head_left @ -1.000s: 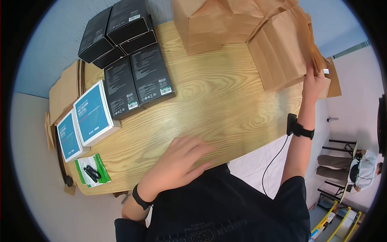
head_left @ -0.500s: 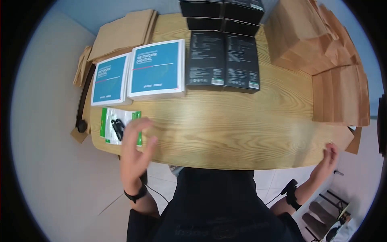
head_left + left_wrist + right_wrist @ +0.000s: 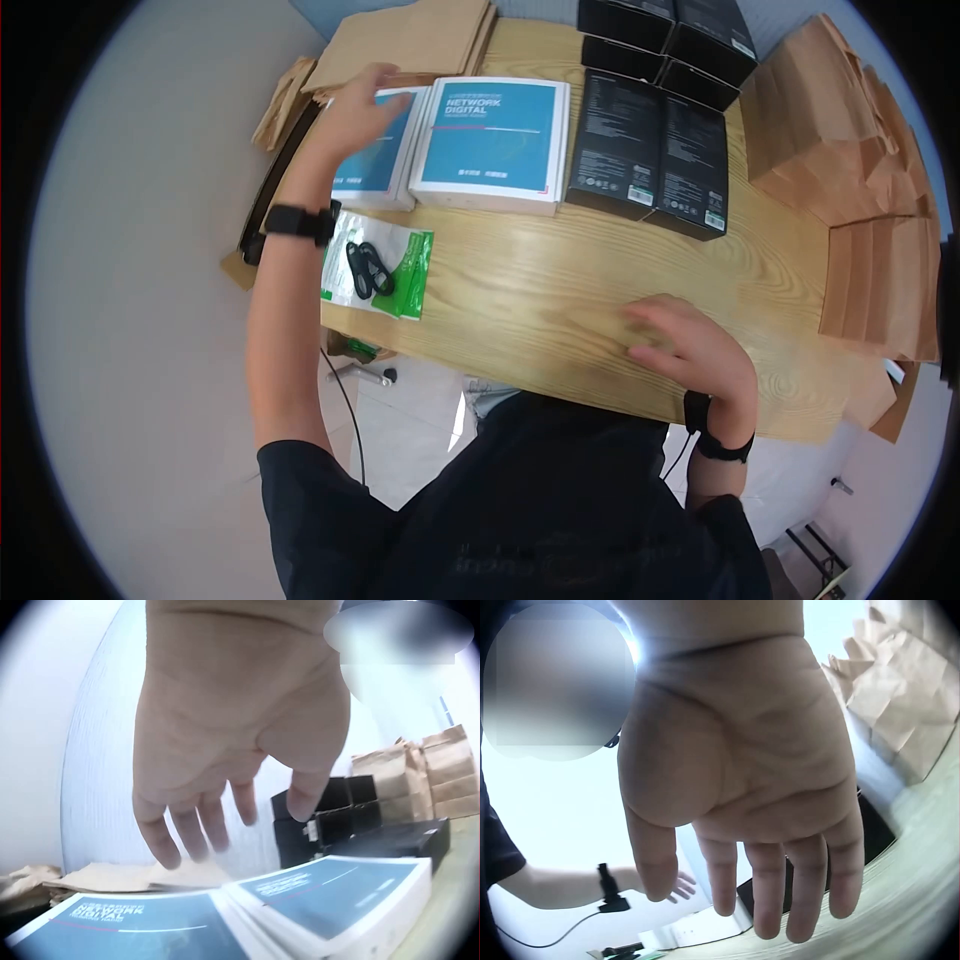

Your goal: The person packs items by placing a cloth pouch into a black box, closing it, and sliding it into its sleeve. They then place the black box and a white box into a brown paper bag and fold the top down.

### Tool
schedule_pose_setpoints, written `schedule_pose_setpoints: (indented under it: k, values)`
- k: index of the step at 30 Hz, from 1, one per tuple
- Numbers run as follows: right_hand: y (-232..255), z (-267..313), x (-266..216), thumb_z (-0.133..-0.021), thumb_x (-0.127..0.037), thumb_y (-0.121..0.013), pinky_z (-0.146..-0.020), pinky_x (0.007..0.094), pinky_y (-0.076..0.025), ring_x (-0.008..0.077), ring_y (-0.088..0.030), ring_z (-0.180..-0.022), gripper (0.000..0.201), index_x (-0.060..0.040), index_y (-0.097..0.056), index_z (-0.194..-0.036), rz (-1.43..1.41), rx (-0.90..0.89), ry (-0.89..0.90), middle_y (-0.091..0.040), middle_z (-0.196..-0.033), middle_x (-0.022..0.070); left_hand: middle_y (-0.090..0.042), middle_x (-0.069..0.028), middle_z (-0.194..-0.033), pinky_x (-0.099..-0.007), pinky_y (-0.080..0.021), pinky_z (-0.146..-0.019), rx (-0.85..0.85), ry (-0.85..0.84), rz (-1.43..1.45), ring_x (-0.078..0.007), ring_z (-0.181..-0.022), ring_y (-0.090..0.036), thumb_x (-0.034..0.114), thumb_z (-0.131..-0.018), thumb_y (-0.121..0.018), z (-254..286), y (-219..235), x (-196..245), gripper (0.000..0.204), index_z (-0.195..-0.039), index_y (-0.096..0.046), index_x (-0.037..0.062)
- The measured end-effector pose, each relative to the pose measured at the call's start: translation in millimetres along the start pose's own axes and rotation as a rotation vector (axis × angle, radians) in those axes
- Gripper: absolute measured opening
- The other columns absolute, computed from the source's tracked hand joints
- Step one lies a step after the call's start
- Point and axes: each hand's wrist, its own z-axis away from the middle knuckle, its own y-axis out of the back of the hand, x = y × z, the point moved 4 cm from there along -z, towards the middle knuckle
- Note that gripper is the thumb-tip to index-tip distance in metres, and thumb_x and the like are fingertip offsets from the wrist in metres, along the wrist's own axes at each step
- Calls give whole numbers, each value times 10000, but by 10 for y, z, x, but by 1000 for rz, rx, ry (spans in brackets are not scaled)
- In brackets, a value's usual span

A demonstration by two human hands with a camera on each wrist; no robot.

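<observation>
My left hand [image 3: 358, 115] is held over the left blue-and-white box [image 3: 375, 160], its fingertips near the edge of the flat brown paper bags [image 3: 410, 38] in the head view. In the left wrist view its fingers [image 3: 191, 832] are spread and hold nothing. Beside that box lies a second blue-and-white box [image 3: 490, 140] printed "NETWORK DIGITAL". My right hand [image 3: 695, 345] is above the front of the wooden table [image 3: 540, 290], with relaxed fingers [image 3: 769, 900] and nothing in them.
Black cables [image 3: 370, 270] lie on a green-and-white packet [image 3: 408, 285] at the table's left front. Several black boxes [image 3: 650, 150] are at the back, some stacked. Standing brown paper bags [image 3: 875, 270] line the right side.
My right hand has let go of the standing paper bags and come back over the table's front. My left hand has moved left and forward to the blue-and-white boxes. The head view has turned left.
</observation>
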Motion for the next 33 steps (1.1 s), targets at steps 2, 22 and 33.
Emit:
schedule_pose_setpoints:
  k: [2,22,33]
  values:
    - [146,-125,-88,-916,-240,-735,-946,441,-500,371,-620,-1093,391,-27,-650,-1232,65,-48,76,-673,-1151,167,-612,-293,-1373,-425,-503,-1025,31,52,0,-353,-1254,-625,386,-956,-692,-351,-65,-174,668,-1465,-501,-1]
    - [437,-7,-316,-766,-149,-694,-675,341,-398,193,-560,-755,89,-71,-656,-750,334,245,251,-562,-685,4,-667,-39,-1228,-368,-530,-803,-43,685,-104,-182,-1109,-624,543,-921,-693,-1242,-238,-936,610,-1329,-680,90]
    - [751,-3,-166,-791,-167,-694,-654,328,-381,173,-554,-739,114,-73,-645,-751,173,206,262,-557,-661,5,-681,-126,-1075,-310,-565,-845,578,147,388,-211,-990,-673,253,-979,-736,-1151,484,-602,383,-1175,-584,-37]
